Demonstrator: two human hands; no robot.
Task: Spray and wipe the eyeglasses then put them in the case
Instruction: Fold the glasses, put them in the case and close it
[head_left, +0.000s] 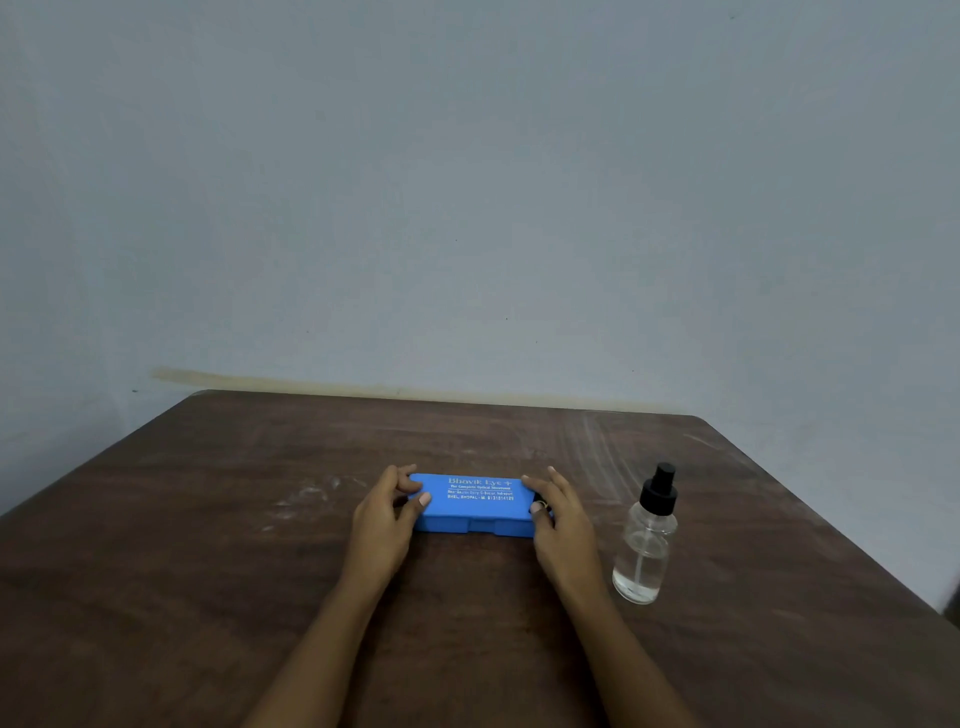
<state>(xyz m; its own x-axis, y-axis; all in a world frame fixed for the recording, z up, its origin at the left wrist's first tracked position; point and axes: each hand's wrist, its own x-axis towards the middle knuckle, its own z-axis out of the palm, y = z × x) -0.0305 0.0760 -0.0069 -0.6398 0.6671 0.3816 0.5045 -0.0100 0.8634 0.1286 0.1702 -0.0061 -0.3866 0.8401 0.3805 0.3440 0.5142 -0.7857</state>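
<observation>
At the centre of the frame, on the brown table (208, 519), the blue case (475, 506) lies shut, its contents hidden, long axis running left to right and printed lid facing up. The left hand (387, 512) grips its left end and the right hand (558, 514) its right end, fingers curled over the lid. Right of them stands an upright spray bottle (647, 540) with some clear liquid in it.

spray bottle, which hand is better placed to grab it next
Probably the right hand: the spray bottle stands on its side of the blue eyeglass case, while the left hand holds the other end.
</observation>
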